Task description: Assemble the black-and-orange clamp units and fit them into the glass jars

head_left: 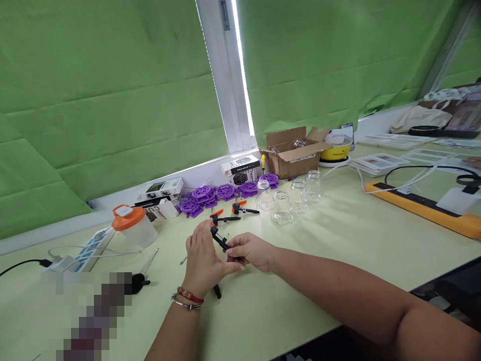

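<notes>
Lowest in the middle of the frame, both forearms reach in over the pale table [319, 281]. The left hand [203, 258], bracelets [187, 299] at its wrist, shows only its back, fingers lying together and pointing toward the other hand; I cannot tell whether it actually grips anything. The right hand [250, 250] is curled closed on the lower end of a small black clamp [220, 239], which stands tilted between the two hands, just above the tabletop.

It looks like a light, stiff plastic tool, not fragile, though small enough to twist in the fingers. The bar or handle seems the safest place to hold it, away from the moving jaw.

Just behind, two more clamps [225, 218] with orange triggers lie flat. Right of them stand empty glass jars [281, 206]. Further back are purple plastic parts [225, 192], and an open cardboard box [291, 158] at upper centre. An orange-lidded container [133, 225] sits to the left. Green sheeting [112, 100] fills the top.
</notes>
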### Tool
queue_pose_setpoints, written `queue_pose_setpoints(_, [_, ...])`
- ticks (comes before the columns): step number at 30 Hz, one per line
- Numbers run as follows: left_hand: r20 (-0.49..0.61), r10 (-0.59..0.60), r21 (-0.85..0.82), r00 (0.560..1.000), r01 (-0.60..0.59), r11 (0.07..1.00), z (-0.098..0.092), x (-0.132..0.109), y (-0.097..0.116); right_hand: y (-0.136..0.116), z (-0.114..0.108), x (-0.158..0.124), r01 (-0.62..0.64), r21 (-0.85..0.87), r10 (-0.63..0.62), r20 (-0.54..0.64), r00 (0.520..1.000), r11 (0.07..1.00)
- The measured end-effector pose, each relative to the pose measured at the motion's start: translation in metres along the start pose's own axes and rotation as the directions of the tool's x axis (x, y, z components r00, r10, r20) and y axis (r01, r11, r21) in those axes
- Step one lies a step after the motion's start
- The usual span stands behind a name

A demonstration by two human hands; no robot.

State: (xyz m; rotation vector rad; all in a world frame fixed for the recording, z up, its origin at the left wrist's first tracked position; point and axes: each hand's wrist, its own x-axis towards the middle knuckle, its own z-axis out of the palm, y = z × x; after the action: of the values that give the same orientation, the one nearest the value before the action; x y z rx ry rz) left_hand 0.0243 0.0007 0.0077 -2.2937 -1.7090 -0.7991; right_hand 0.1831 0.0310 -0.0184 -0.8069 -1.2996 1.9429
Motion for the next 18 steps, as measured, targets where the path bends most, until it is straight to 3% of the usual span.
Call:
queue_pose_setpoints(3, [-0.155, -0.138, 0.015, 0.978, 0.142, 0.99, -0.008, 0.003, -0.016, -0.006, -0.006, 0.008, 0.117, -0.096, -0.128, -0.128, 0.983, 0.989])
queue_pose_setpoints(6, [-0.268, -0.401, 0.007, 0.876, 0.418, 0.908, -0.011, 0.006, -0.037, -0.015, -0.015, 0.023, 0.223, -0.294, -0.305, -0.276, 0.911, 0.93])
queue_pose_setpoints(8, [-0.225, -0.529, 0.028, 0.818, 0.548, 0.836, -0.009, 0.006, -0.051, -0.022, -0.02, 0.035, 0.247, -0.49, -0.423, -0.29, 0.858, 0.836])
queue_pose_setpoints(10, [-0.136, -0.582, 0.093, 0.802, 0.595, 0.799, -0.004, 0.007, -0.06, -0.028, -0.019, 0.049, 0.195, -0.708, -0.504, -0.257, 0.824, 0.679])
queue_pose_setpoints(14, [0.085, -0.533, 0.191, 0.842, 0.511, 0.838, 0.006, 0.007, -0.064, -0.027, -0.002, 0.078, 0.097, -0.941, -0.625, -0.137, 0.768, 0.325])
queue_pose_setpoints(18, [0.231, -0.468, 0.217, 0.853, 0.423, 0.88, 0.011, 0.005, -0.063, -0.014, 0.016, 0.105, 0.071, -0.978, -0.633, -0.07, 0.771, 0.194])
